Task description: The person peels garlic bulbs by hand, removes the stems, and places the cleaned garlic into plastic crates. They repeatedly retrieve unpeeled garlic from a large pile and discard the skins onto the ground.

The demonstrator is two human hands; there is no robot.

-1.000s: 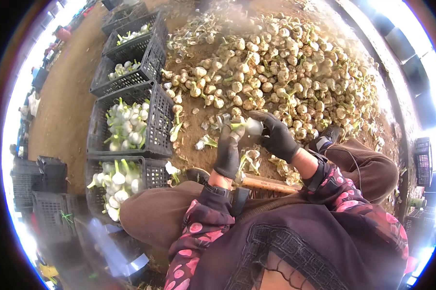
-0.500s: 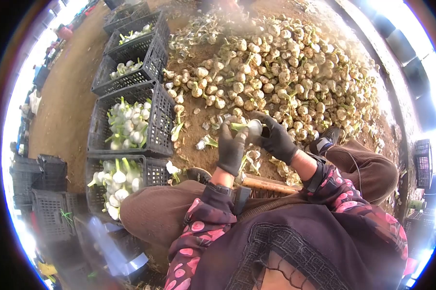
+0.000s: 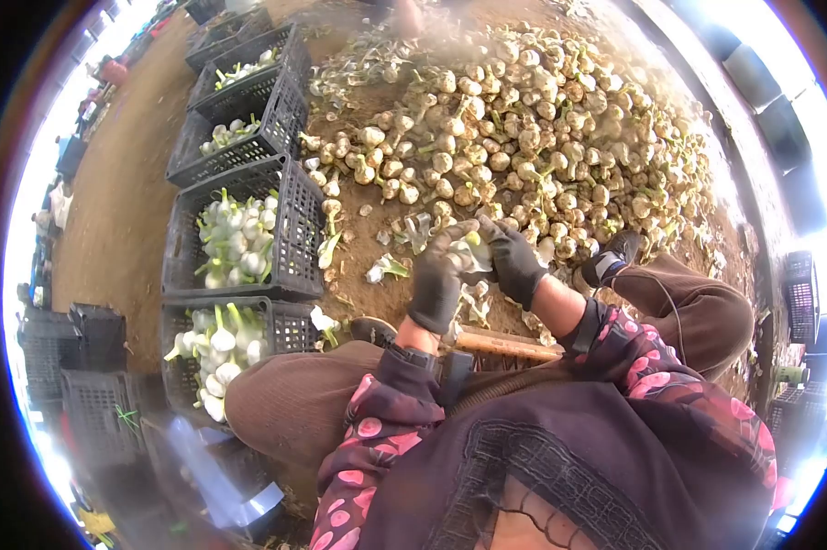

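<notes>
Between my two gloved hands is a garlic bulb (image 3: 469, 256), pale white with a green stem end pointing up and away from me. My left hand (image 3: 439, 278), in a dark glove, wraps its fingers round the bulb from the left. From the right, the fingers and thumb of my right hand (image 3: 515, 263) pinch at the bulb's side. Part of the bulb is hidden by the gloves. Just beyond my hands spreads a large heap of unpeeled garlic bulbs (image 3: 560, 137), brownish with dirt. Loose peeled skins (image 3: 389, 268) lie on the soil left of my left hand.
Black crates stand in a row on my left; the nearest crate (image 3: 290, 332) and the crate behind it (image 3: 294, 240) hold clean white garlic. A wooden-topped stool (image 3: 505, 345) is between my legs. Another person's hand (image 3: 408, 16) shows blurred at the top.
My hands have turned the garlic bulb, so its green stem no longer points left but up toward the heap. My right hand's fingers have drawn in closer to the left. The view has shifted slightly.
</notes>
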